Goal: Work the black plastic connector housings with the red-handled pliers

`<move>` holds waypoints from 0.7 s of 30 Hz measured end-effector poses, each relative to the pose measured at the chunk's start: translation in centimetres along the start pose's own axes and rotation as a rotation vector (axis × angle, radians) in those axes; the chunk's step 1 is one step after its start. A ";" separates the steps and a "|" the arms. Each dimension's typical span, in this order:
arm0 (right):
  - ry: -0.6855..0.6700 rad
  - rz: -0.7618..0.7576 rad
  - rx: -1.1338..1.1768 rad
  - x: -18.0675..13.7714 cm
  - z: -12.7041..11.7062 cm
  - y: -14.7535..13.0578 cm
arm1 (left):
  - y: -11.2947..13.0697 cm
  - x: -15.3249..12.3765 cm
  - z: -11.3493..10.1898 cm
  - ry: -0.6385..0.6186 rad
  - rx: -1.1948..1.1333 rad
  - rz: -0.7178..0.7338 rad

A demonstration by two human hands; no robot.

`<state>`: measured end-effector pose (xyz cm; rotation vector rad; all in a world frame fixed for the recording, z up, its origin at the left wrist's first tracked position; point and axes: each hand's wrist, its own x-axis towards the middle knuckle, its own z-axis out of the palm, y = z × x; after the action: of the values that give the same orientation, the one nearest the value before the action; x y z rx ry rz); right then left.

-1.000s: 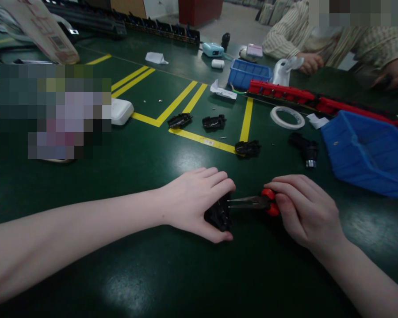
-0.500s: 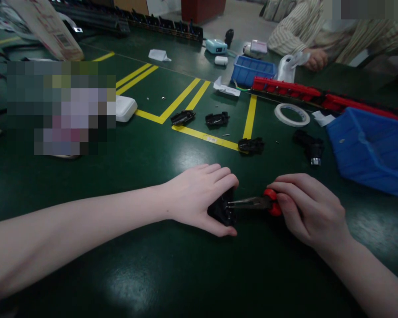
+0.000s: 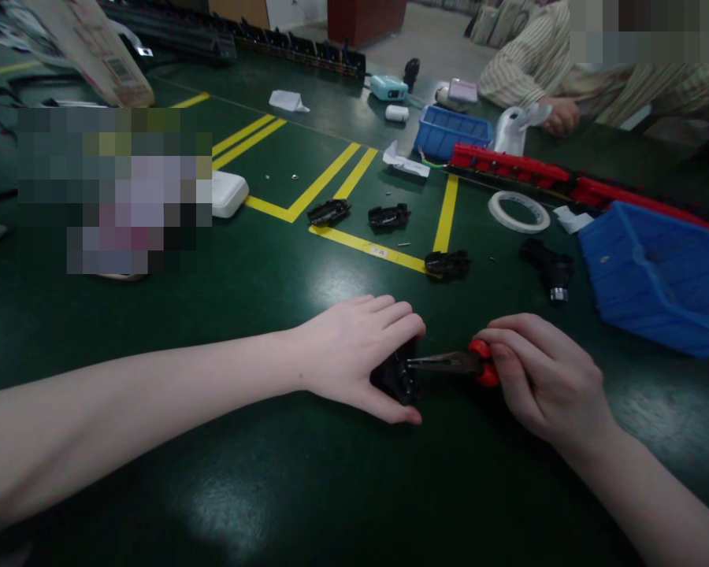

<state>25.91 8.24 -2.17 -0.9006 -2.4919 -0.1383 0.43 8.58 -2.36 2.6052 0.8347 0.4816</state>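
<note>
My left hand (image 3: 360,354) is wrapped over a small black plastic part (image 3: 397,378) and pins it to the dark green table (image 3: 307,488). My right hand (image 3: 543,382) grips the red handles of needle-nose pliers (image 3: 449,362), whose thin jaws reach left into the black part. Most of the part is hidden under my left fingers.
Three similar black parts (image 3: 388,216) lie beyond, near yellow floor-style lines (image 3: 366,248). A large blue bin (image 3: 655,272) stands at the right, with a black piece (image 3: 547,268) and a tape roll (image 3: 518,211) beside it. Farther off are red strips (image 3: 508,165), a small blue tray (image 3: 452,130) and another person's hand (image 3: 561,116).
Both hands stay in the same grip on the part and the pliers; only the view has shifted slightly.
</note>
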 end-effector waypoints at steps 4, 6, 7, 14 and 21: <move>-0.002 -0.021 -0.004 0.0 0.1 0.0 | 0.0 0.0 0.0 0.002 0.003 0.005; -0.009 -0.029 -0.011 0.1 0.2 -0.1 | 0.0 0.0 0.0 0.009 0.003 0.010; -0.010 -0.031 -0.014 0.1 0.2 -0.1 | -0.1 0.0 0.0 0.011 0.002 0.012; -0.008 0.083 0.110 0.4 0.0 -0.4 | -0.1 -0.1 0.0 0.019 -0.028 0.029; -0.029 0.117 0.176 1.0 -0.2 -1.0 | -0.2 0.0 -0.3 0.027 -0.075 0.033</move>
<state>24.72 8.01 -1.48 -0.9758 -2.4250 0.1319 0.25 8.77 -2.20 2.5524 0.7687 0.5478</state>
